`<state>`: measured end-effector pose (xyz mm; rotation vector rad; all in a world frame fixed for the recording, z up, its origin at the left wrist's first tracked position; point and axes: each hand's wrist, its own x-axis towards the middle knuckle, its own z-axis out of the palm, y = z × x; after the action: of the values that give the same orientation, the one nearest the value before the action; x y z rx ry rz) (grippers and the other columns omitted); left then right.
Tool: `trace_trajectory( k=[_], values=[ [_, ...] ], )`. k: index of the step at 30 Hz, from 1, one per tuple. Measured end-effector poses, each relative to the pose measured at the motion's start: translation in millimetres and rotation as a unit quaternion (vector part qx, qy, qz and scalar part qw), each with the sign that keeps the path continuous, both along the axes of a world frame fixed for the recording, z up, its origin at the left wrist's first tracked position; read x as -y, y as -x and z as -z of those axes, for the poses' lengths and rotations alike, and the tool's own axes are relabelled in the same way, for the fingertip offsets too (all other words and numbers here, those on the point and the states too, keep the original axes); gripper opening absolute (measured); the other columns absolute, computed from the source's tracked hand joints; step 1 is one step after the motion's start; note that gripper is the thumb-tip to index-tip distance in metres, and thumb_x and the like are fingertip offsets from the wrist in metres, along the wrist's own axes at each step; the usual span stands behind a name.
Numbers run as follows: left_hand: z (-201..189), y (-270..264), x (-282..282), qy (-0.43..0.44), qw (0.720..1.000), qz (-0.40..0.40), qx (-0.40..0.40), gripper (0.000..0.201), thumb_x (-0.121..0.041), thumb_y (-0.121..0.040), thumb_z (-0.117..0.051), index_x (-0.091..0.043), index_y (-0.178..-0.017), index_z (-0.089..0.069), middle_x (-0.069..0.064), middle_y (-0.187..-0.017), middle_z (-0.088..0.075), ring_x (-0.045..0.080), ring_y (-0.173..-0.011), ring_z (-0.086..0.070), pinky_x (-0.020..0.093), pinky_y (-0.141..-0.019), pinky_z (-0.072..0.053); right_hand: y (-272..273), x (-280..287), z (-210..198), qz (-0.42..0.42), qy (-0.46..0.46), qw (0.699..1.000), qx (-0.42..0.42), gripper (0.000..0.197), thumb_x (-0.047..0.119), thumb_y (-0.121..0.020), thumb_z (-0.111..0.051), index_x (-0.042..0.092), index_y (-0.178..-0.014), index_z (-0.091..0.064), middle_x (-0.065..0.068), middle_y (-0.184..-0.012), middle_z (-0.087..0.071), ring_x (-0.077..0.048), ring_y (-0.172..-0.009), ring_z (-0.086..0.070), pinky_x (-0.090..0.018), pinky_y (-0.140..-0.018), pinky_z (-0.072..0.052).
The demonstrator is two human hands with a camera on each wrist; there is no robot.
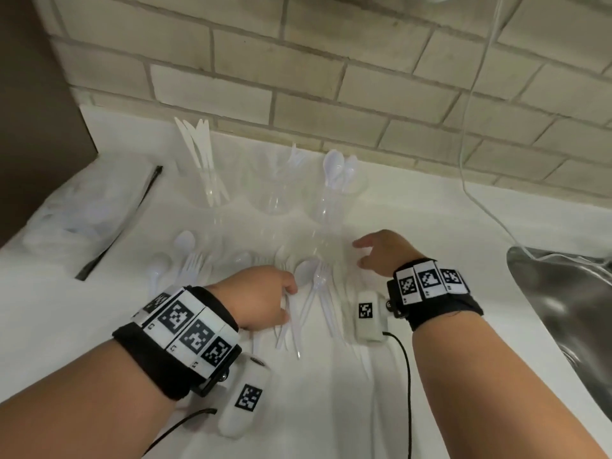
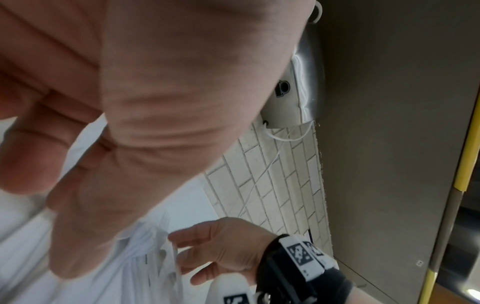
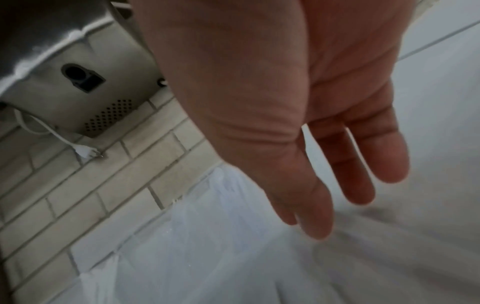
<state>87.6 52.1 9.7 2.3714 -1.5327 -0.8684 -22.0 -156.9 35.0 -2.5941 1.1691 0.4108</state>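
Loose white plastic cutlery (image 1: 319,293) lies in a heap on the white counter (image 1: 331,392). Behind it stand three clear cups: one with knives (image 1: 207,190), one with forks (image 1: 275,197), one with spoons (image 1: 334,200). My left hand (image 1: 287,303) reaches into the heap, thumb and curled fingers pinching a white utensil handle; in the blurred left wrist view the left hand (image 2: 59,205) sits over the cutlery (image 2: 145,251). My right hand (image 1: 359,255) hovers just right of the spoon cup with relaxed fingers and holds nothing. The right wrist view shows its straight fingers (image 3: 358,185).
A clear plastic bag (image 1: 76,210) of more cutlery lies at the left on the counter. A steel sink (image 1: 563,309) is at the right edge. A white cable (image 1: 477,111) hangs down the brick wall (image 1: 331,77). A wall-mounted appliance (image 3: 64,92) hangs above.
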Motion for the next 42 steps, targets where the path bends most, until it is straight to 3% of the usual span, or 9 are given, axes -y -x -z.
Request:
trace_trajectory(
  k=[7,12,19,25,28,31,36,39,42],
  values=[
    [-4.8,-5.0,-5.0,0.012,0.999,-0.038,0.006,0.043,-0.026,-0.089,-0.059,-0.028,-0.13,-0.048,-0.002,-0.125,-0.056,0.016,-0.112,-0.054,0.022,-0.092,-0.042,29.4,-12.4,8.7,0.038,0.008,0.995,-0.097,0.029,0.017,-0.093,-0.052,0.011,-0.119,-0.066,-0.008,-0.125,-0.063,-0.026,-0.114,-0.06,-0.032,-0.097,-0.048],
    [-7.8,1.9,-5.6,-0.005,0.999,-0.036,-0.015,0.048,-0.023,-0.092,-0.055,-0.029,-0.137,-0.042,-0.001,-0.133,-0.052,0.017,-0.113,-0.055,0.02,-0.089,-0.042,44.7,-39.8,7.2,0.09,-0.117,0.989,0.007,0.026,0.005,-0.09,-0.053,0.018,-0.108,-0.067,-0.006,-0.106,-0.068,-0.026,-0.093,-0.07,-0.035,-0.08,-0.059],
    [-7.7,5.4,7.2,-0.018,0.998,-0.035,-0.042,0.052,-0.008,-0.094,-0.04,-0.03,-0.141,-0.037,0.003,-0.134,-0.051,0.02,-0.109,-0.055,0.022,-0.082,-0.045,26.8,-68.2,2.0,0.09,-0.116,0.989,-0.001,0.047,0.037,-0.102,-0.032,0.012,-0.067,-0.048,-0.017,-0.095,-0.068,-0.03,-0.091,-0.065,-0.034,-0.088,-0.051],
    [-6.7,5.5,20.5,-0.042,0.998,-0.023,-0.044,0.054,0.0,-0.089,-0.048,-0.017,-0.14,-0.042,0.006,-0.14,-0.049,0.02,-0.12,-0.054,0.021,-0.089,-0.044,3.5,-82.9,3.8,0.058,-0.136,0.989,-0.023,0.05,0.059,-0.086,-0.057,0.014,-0.07,-0.043,0.001,-0.066,-0.048,-0.013,-0.059,-0.048,-0.022,-0.054,-0.039],
    [-4.8,7.3,23.0,-0.022,0.993,-0.061,-0.103,0.047,0.0,-0.089,-0.053,-0.011,-0.135,-0.05,0.009,-0.135,-0.055,0.024,-0.116,-0.059,0.031,-0.096,-0.049,-5.7,-87.0,4.4,0.013,-0.125,0.992,-0.032,0.051,0.058,-0.081,-0.065,0.01,-0.093,-0.053,-0.001,-0.076,-0.052,-0.015,-0.072,-0.054,-0.022,-0.061,-0.044],
    [-4.6,8.6,22.9,-0.003,0.983,-0.106,-0.153,0.036,0.0,-0.09,-0.051,-0.007,-0.125,-0.056,0.014,-0.123,-0.062,0.027,-0.11,-0.063,0.037,-0.094,-0.052,-12.4,-92.0,5.4,0.002,-0.131,0.991,-0.024,0.059,0.045,-0.079,-0.074,0.005,-0.119,-0.056,-0.004,-0.091,-0.054,-0.019,-0.09,-0.059,-0.028,-0.079,-0.05],
    [1.5,8.8,21.6,0.025,0.946,-0.162,-0.279,0.036,0.01,-0.087,-0.049,-0.002,-0.12,-0.059,0.01,-0.107,-0.067,0.025,-0.098,-0.065,0.035,-0.091,-0.054,-24.8,-95.6,11.1,0.028,-0.145,0.989,-0.011,0.031,0.026,-0.071,-0.082,0.012,-0.073,-0.055,-0.004,-0.077,-0.058,-0.023,-0.081,-0.061,-0.032,-0.076,-0.054],
    [1.1,10.6,19.0,0.052,0.891,-0.247,-0.377,0.03,0.01,-0.092,-0.04,0.006,-0.117,-0.056,0.006,-0.083,-0.06,0.016,-0.076,-0.061,0.025,-0.077,-0.055,-25.6,-96.4,12.9,0.045,-0.144,0.989,0.008,0.031,0.021,-0.068,-0.084,0.013,-0.066,-0.053,-0.003,-0.075,-0.058,-0.021,-0.079,-0.061,-0.03,-0.072,-0.053],
    [2.2,11.9,16.6,0.045,0.861,-0.268,-0.43,0.03,0.012,-0.091,-0.037,-0.001,-0.104,-0.06,0.011,-0.089,-0.06,0.022,-0.087,-0.058,0.032,-0.085,-0.053,-25.5,-96.7,15.2,0.057,-0.142,0.988,0.011,0.029,0.018,-0.066,-0.084,0.011,-0.067,-0.055,-0.003,-0.072,-0.057,-0.021,-0.078,-0.061,-0.03,-0.069,-0.053]
  ],
)
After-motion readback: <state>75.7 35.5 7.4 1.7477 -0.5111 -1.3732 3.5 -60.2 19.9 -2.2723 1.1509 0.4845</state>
